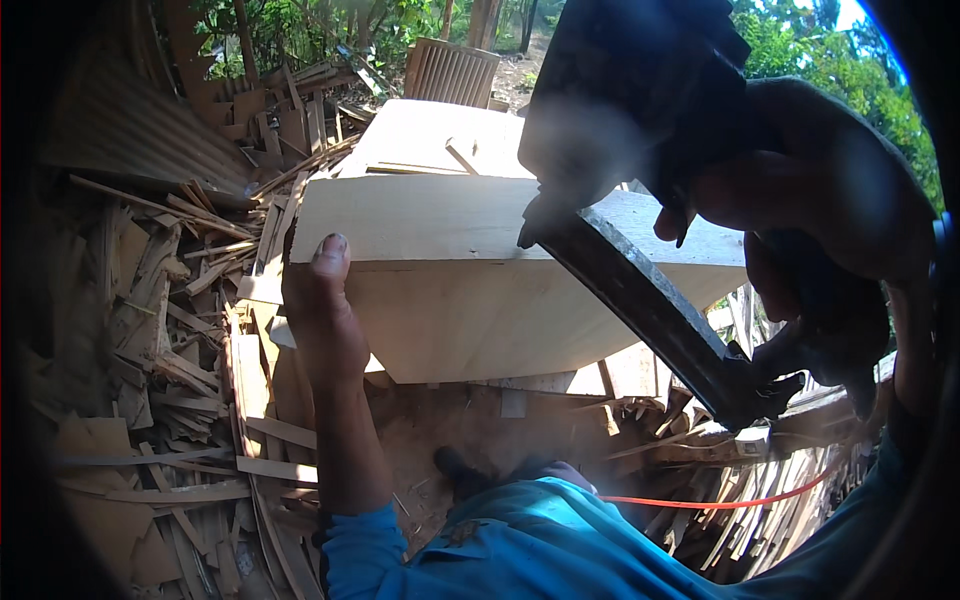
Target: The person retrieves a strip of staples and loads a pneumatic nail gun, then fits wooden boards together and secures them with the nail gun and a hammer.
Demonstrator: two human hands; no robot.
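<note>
A pale wooden piece (420, 225), made of a flat top board and a front panel with a curved lower edge, spans the middle of the view. My left hand (328, 315) is closed on its left end, thumb up on the top board and fingers hidden behind the edge. At the right, my right hand (825, 190) is wrapped round the handle of a dark nail gun (630, 100). The gun's long magazine (640, 305) slants down to the right across the wood. Its nose is at the board's top face; whether it touches I cannot tell.
Behind the wooden piece lies a sunlit pale board surface (440, 135) with a small stick (460, 156) on it. Scrap wood strips (180, 420) pile up at the left, more (770, 510) at the lower right. An orange hose (720, 503) runs past my right side. Corrugated sheets (452, 72) stand behind.
</note>
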